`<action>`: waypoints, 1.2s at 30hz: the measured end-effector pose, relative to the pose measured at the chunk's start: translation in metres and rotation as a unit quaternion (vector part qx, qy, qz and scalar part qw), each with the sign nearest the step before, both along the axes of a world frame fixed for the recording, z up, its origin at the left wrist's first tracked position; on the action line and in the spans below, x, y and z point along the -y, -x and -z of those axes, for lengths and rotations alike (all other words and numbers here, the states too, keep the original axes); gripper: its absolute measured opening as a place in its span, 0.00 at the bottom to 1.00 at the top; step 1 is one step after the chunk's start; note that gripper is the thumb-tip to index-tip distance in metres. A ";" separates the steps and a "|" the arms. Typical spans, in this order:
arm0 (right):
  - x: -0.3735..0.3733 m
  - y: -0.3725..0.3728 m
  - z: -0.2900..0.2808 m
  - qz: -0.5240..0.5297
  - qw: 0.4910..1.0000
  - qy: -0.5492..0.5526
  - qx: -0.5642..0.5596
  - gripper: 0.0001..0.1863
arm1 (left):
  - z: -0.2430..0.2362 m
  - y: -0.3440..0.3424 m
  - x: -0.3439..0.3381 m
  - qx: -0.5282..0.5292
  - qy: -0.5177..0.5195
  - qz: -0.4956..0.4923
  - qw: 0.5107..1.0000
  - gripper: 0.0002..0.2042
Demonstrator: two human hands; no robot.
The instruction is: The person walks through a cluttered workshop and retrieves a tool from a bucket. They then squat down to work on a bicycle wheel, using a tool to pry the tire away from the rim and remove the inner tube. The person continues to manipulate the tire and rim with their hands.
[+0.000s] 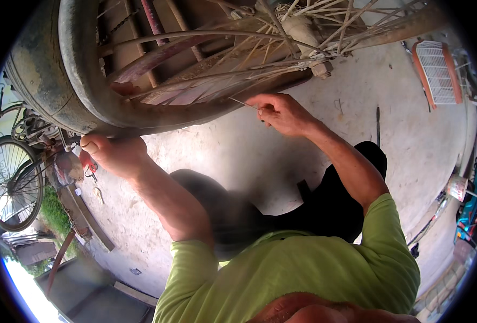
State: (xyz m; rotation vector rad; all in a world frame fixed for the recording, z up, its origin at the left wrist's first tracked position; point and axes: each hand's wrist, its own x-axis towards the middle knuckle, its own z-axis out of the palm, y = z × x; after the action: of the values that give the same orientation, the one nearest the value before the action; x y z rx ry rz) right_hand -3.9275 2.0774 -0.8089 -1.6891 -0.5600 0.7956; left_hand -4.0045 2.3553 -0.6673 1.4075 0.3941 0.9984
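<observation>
A large spoked wheel with a worn dusty tire point(39, 70) fills the upper left. Along the tire runs a smooth grey rubber tube point(74, 48), curving down and to the right. My left hand point(114, 154) grips the tire's lower edge, thumb showing and the other fingers largely hidden. Below the rim, my right hand point(281, 114) pinches a thin metal rod point(242, 101), whose tip points left toward the rubber. The wheel's hub point(303, 33) and rusty spokes are at the top, with a nut point(322, 70) at the axle end.
A bicycle wheel point(13, 183) stands at the far left. On the concrete floor point(410, 140) lie a dark thin bar point(378, 125) and, farther right, an orange-rimmed white basket point(437, 72). A small pail point(457, 187) and a blue tool point(467, 215) sit along the right edge.
</observation>
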 end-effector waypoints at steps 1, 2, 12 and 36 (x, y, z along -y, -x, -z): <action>-0.003 -0.001 0.004 0.036 0.998 0.012 0.045 0.16 | -0.001 -0.002 -0.003 0.014 0.030 0.009 0.999 0.42; -0.004 -0.002 0.007 0.067 0.996 0.012 0.060 0.14 | -0.001 -0.003 -0.003 0.014 0.029 -0.008 0.999 0.42; -0.024 -0.007 0.014 0.166 0.949 0.042 0.266 0.06 | -0.001 -0.003 -0.004 0.017 -0.054 0.097 0.994 0.45; -0.025 -0.015 0.008 0.136 0.944 0.016 0.299 0.05 | -0.001 -0.007 -0.014 0.011 -0.108 0.115 0.987 0.50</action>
State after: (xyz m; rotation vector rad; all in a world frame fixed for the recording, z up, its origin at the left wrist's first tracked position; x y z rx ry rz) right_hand -3.9121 2.1026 -0.8166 -1.9870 -0.7022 0.0762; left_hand -3.9975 2.3691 -0.6665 1.5940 0.1040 0.8850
